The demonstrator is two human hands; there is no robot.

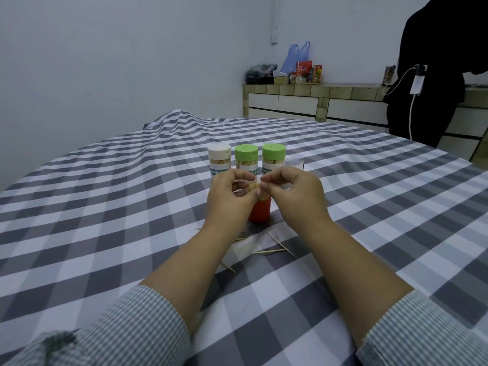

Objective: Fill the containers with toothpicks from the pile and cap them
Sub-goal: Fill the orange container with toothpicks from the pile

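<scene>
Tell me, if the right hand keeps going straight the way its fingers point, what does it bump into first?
The right hand points left, toward the left hand. First it would probably meet the toothpick bundle sticking up from the red container, then the left hand's fingertips just beyond. Depth is hard to judge here.

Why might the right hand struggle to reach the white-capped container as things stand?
Probably awkward, not impossible: the right hand is pinching toothpicks over the red container, and the left hand lies between it and the white-capped container.

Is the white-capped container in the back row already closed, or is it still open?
Closed. The white-capped container stands upright with its white cap seated on top, and toothpicks show through its clear wall below the cap.
</scene>
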